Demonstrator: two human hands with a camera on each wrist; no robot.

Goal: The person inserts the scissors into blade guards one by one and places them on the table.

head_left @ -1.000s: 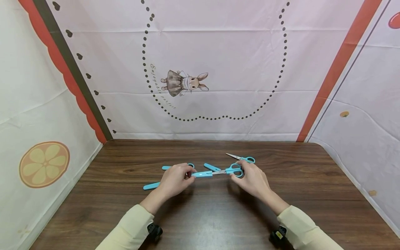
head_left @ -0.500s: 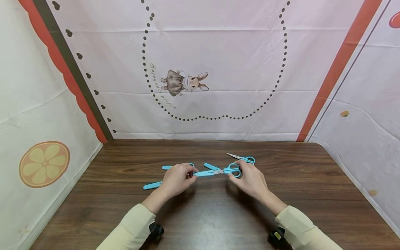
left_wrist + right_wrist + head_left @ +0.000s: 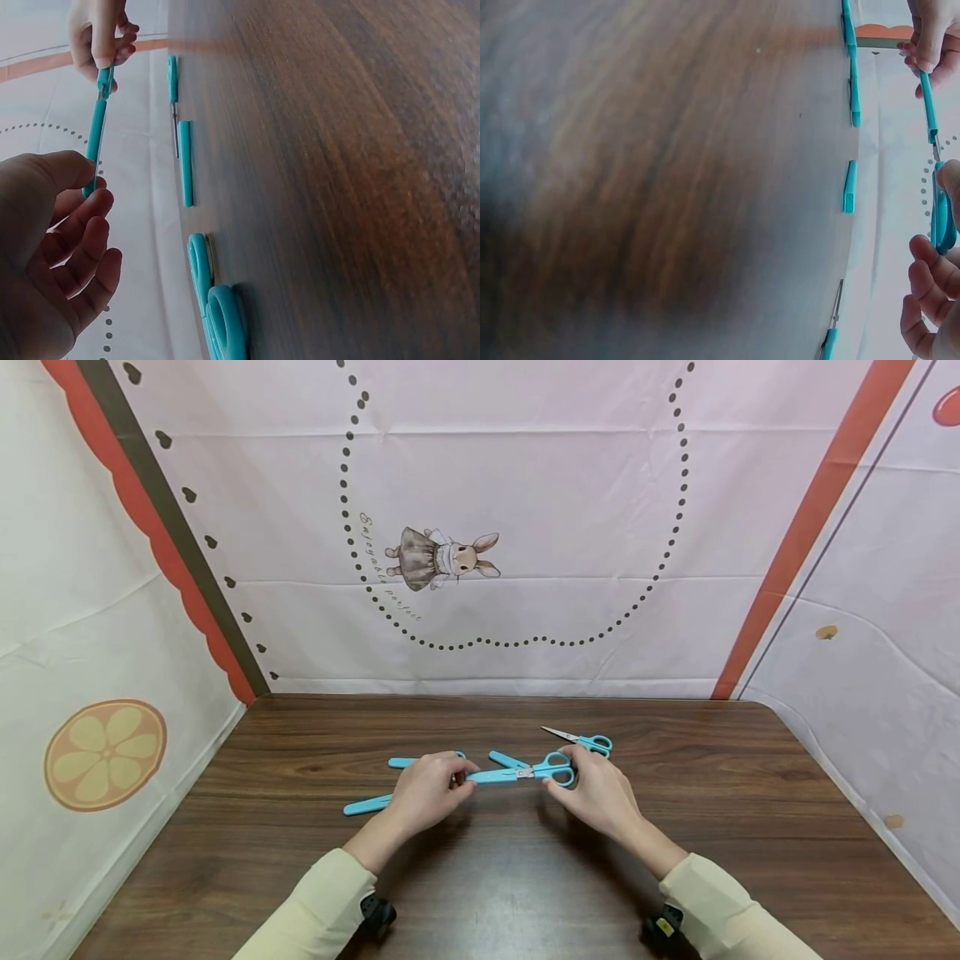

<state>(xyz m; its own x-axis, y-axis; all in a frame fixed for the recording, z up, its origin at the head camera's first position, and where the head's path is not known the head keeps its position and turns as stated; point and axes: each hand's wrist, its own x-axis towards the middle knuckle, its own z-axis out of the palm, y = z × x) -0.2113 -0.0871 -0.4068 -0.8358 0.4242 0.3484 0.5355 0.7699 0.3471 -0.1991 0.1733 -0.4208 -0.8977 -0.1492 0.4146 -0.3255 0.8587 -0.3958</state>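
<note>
Between finger and thumb, my left hand [image 3: 429, 789] pinches the far end of a light blue scissors sheath [image 3: 497, 776]. My right hand [image 3: 600, 783] holds a pair of scissors [image 3: 542, 771] by its blue handles. Most of the blades are inside the sheath; only a short bit of metal near the pivot shows. In both wrist views the sheath [image 3: 96, 135] and the scissors [image 3: 940, 199] form one line, held up above the table. The fingertips inside the handle loops are partly hidden.
On the table [image 3: 480, 877], a loose blue sheath [image 3: 505, 759] lies behind the held pair. Bare scissors [image 3: 579, 740] lie at the back right, blades pointing left. Two more blue pieces, one at the back [image 3: 401, 762] and one nearer [image 3: 366, 806], are partly behind my left hand.
My right hand has moved slightly left, sliding the scissors deeper into the sheath, so less blade shows. My left hand has shifted a little to the right with the sheath.
</note>
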